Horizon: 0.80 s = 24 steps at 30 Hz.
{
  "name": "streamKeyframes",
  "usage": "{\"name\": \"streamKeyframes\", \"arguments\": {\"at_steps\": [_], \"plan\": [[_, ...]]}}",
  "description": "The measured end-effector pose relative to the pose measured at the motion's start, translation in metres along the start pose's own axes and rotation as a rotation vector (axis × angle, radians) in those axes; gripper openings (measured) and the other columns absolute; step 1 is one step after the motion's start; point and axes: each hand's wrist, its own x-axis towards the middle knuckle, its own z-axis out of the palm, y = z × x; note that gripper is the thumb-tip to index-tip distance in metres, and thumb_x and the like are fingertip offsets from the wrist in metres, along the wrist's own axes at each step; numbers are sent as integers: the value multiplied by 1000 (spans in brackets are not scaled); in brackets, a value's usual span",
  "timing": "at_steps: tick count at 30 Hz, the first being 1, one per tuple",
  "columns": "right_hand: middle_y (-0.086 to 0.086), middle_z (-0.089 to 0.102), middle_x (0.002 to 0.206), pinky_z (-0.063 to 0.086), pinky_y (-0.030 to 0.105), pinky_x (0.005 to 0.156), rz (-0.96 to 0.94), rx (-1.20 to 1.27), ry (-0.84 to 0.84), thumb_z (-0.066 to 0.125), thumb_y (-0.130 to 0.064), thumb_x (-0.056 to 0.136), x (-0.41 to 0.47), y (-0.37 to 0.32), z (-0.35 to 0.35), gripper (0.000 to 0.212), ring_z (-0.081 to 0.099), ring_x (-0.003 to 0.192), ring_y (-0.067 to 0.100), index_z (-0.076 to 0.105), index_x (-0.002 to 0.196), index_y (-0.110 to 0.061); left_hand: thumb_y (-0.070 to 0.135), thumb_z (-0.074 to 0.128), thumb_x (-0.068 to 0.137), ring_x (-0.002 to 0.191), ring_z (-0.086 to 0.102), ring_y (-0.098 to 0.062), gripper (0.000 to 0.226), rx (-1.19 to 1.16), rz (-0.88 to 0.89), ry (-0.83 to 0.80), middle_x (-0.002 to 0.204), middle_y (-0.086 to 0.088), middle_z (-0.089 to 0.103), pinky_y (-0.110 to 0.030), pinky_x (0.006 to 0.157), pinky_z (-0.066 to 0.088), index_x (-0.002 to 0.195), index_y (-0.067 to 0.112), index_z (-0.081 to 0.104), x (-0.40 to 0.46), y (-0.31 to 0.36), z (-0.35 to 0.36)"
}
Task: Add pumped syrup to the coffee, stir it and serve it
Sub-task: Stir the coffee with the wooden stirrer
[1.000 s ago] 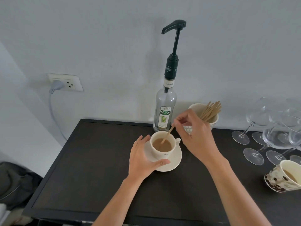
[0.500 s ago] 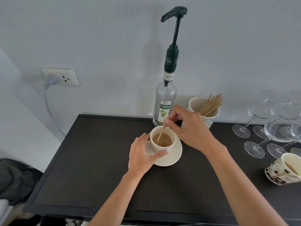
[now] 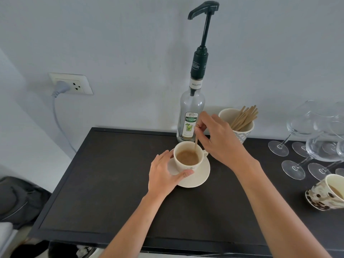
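Stirring step in hand. Coffee cup sits on its saucer near the back of the dark worktop, just in front of the Teisseire mojito syrup bottle with its pump head raised.

Right hand pinches the top of a wooden stir stick between thumb and fingertips; the stick stands almost upright, lower end in the coffee near the far-right wall of the cup. Left hand cups the near-left side of the cup, fingers round the back and thumb across the front, heel over the saucer.

To do it well, my read:
- Keep the left hand steadying the cup; cup on saucer will likely skate.
- Small circles from the wrist, stick tip low; syrup probably settles at the bottom.
- The coffee looks well below the rim, but go gently anyway.
- Mind the right knuckles: they sit just beside the bottle and the stick pot.
- Wine glasses and a patterned cup stand to the right, well apart from the cup.
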Motion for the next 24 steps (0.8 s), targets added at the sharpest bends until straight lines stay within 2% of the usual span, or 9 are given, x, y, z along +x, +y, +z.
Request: {"name": "streamKeyframes", "arguments": {"at_steps": [5,7,10,14,16,19,21,23,24], "plan": [[-2,69,78,51,29,72,67,276,-42,65,-10,93,0,-11,0,21,65,77,12,49,84,-19,86,64,58,122,48,-9,85,6,1,11,124,13,62,-47,104,41,123,30,58,1,-4,3],[2,68,79,52,34,71,43,207,3,65,-11,94,1,-7,2,20,66,78,19,49,84,-17,85,65,58,120,49,-8,84,5,11,19,122,13,63,-47,103,42,121,30,58,1,-3,3],[5,58,76,51,43,62,-9,3,17,62,-9,95,2,-1,2,11,55,72,23,51,90,-10,83,66,57,120,38,6,86,-15,2,34,126,12,62,-47,107,38,124,29,58,0,-2,3],[-1,67,77,52,33,70,43,243,-33,63,-9,94,0,-10,2,16,64,75,16,50,87,-14,80,69,57,117,32,11,87,-22,21,63,128,11,61,-45,110,35,126,27,58,-1,1,1],[-2,70,79,53,32,73,53,248,-6,64,-10,94,1,-7,3,17,69,83,18,50,86,-15,78,70,57,117,34,8,87,-26,12,63,129,9,61,-45,111,35,126,26,59,-1,2,1],[4,61,78,51,41,66,12,51,9,63,-9,94,3,1,3,12,58,77,22,52,89,-9,84,65,57,121,46,-6,88,-3,29,57,125,11,62,-47,107,39,124,27,59,-1,0,1],[2,60,76,50,34,67,4,81,-13,63,-8,93,2,-2,2,12,54,77,17,52,88,-10,85,64,57,122,46,-7,88,-3,24,52,125,12,62,-46,109,37,124,28,59,0,-1,2],[-4,65,76,49,24,72,39,224,-33,65,-9,92,1,-7,1,17,61,79,11,52,85,-16,84,65,57,123,43,-1,88,-14,20,56,126,13,62,-44,111,34,124,28,59,0,-1,3],[-5,68,78,50,23,74,50,258,-30,66,-10,92,2,-8,2,19,65,82,12,51,84,-18,84,65,57,121,42,1,87,-13,23,55,125,13,62,-43,111,34,124,28,59,0,0,2]]}}
